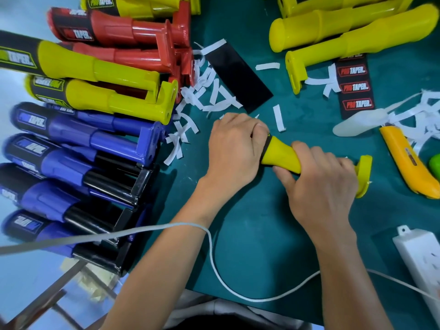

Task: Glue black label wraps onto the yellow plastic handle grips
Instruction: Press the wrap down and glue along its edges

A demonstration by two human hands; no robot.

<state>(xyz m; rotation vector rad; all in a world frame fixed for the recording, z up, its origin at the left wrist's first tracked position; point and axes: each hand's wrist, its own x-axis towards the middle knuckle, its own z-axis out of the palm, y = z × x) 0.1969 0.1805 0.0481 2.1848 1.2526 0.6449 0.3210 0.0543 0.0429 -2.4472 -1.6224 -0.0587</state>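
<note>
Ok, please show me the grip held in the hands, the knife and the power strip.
held grip [283,153]: head view, its bare yellow middle
knife [407,160]: head view, middle of its body
power strip [421,258]: head view, white top face

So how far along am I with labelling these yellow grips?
Done: labelled yellow grips lie in the left pile. In hand: your left hand curls round the black label on the held grip, steadied by your right hand. Left: bare yellow grips at top right.

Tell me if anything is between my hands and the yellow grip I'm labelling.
Nothing visible is. The left hand grips the end carrying the black label wrap, and the right hand holds the yellow grip nearer its flange.
</note>
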